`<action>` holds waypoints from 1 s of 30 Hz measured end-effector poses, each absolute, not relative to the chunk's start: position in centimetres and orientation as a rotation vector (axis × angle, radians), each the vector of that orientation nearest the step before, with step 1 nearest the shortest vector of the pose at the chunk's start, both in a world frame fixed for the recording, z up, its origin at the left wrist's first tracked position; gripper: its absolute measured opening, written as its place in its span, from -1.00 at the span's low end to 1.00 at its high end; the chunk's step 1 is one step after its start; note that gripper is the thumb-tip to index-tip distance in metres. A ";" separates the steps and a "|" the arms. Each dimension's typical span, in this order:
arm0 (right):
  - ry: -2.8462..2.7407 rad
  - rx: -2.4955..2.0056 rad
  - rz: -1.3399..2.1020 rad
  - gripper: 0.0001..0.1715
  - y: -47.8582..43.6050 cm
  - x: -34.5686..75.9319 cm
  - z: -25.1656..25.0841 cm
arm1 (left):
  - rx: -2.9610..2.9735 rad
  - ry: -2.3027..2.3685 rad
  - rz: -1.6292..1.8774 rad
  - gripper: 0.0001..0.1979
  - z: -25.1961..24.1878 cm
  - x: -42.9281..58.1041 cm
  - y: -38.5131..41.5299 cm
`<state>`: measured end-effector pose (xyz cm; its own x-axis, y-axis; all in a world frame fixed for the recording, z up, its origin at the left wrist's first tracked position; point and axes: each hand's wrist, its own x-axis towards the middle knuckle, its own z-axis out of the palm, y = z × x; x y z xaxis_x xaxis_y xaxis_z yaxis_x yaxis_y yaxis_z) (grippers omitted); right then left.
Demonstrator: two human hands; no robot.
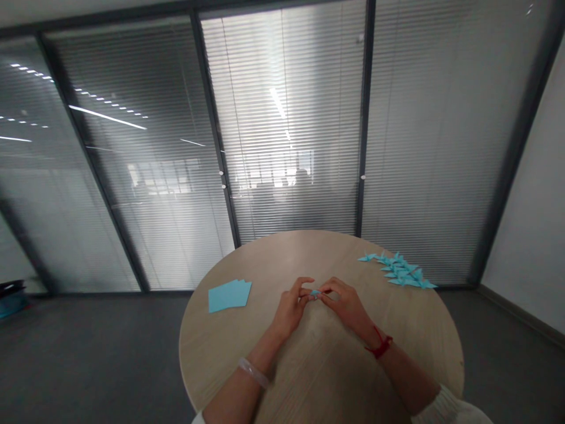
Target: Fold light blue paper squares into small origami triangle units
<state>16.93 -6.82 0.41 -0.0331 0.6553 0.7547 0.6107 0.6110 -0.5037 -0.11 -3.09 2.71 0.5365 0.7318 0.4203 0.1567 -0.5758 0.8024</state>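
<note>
A small folded piece of light blue paper (315,292) is pinched between your 2 hands, held just above the round wooden table (326,250). Your left hand (289,306) and right hand (346,304) are both closed on it, fingers curled in. A translucent bracelet (253,373) circles your left wrist and a red cord (379,344) your right. A stack of blue paper squares (229,295) lies to the left of your hands, and a cluster of blue origami cranes (399,271) lies to the right, near the far edge. Beyond the table stands a glass partition with slatted blinds (291,118)
</note>
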 end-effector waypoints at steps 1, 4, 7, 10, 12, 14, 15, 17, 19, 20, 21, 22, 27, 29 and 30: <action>-1.706 -1.043 0.049 -0.79 -6.9 16.9 0.5 | 2.050 0.713 1.013 -0.69 2.8 -0.1 -3.1; -1.691 -1.057 0.075 -0.79 -7.1 16.8 0.7 | 2.068 0.702 1.022 -0.69 2.8 -0.1 -3.2; -1.681 -1.092 0.101 -0.79 -7.2 16.6 0.8 | 2.084 0.713 1.012 -0.67 2.7 -0.1 -3.0; -1.702 -1.081 0.127 -0.79 -7.4 16.4 0.9 | 2.107 0.702 1.009 -0.62 2.5 -0.2 -2.8; -1.725 -1.068 0.133 -0.79 -7.4 16.3 0.9 | 2.133 0.679 0.993 -0.57 2.2 -0.2 -2.8; -1.745 -1.075 0.128 -0.78 -7.4 16.3 1.0 | 2.161 0.667 0.958 -0.52 1.9 -0.2 -2.8; -1.748 -1.083 0.123 -0.76 -7.4 16.3 1.0 | 2.170 0.665 0.941 -0.50 1.8 -0.1 -2.7; -1.741 -1.101 0.121 -0.72 -7.4 16.4 0.9 | 2.175 0.660 0.924 -0.46 1.5 0.0 -2.6; -1.710 -1.117 0.134 -0.70 -7.3 16.6 0.8 | 2.163 0.656 0.930 -0.43 1.3 0.1 -2.5; -1.689 -1.123 0.151 -0.70 -7.2 16.7 0.7 | 2.155 0.657 0.935 -0.43 1.3 0.2 -2.4; -1.665 -1.128 0.174 -0.70 -7.1 16.8 0.6 | 2.148 0.663 0.938 -0.45 1.2 0.2 -2.3; -1.639 -1.135 0.205 -0.70 -6.9 17.0 0.5 | 2.138 0.671 0.937 -0.48 1.2 0.3 -2.3; -1.511 -1.181 0.417 -0.63 -6.3 17.2 0.1 | 2.074 0.667 0.932 -0.70 1.6 0.4 -2.5; -1.474 -1.181 0.482 -0.62 -6.3 17.2 0.2 | 2.096 0.661 0.943 -0.75 1.8 0.4 -2.7; -1.460 -1.179 0.502 -0.62 -6.3 17.1 0.2 | 2.116 0.659 0.948 -0.77 1.9 0.4 -2.9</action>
<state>17.12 -6.28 0.24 0.1388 0.8627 0.4863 0.3807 0.4069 -0.8304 0.35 -2.86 1.94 0.5997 0.6813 0.4196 0.1563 -0.6140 0.7736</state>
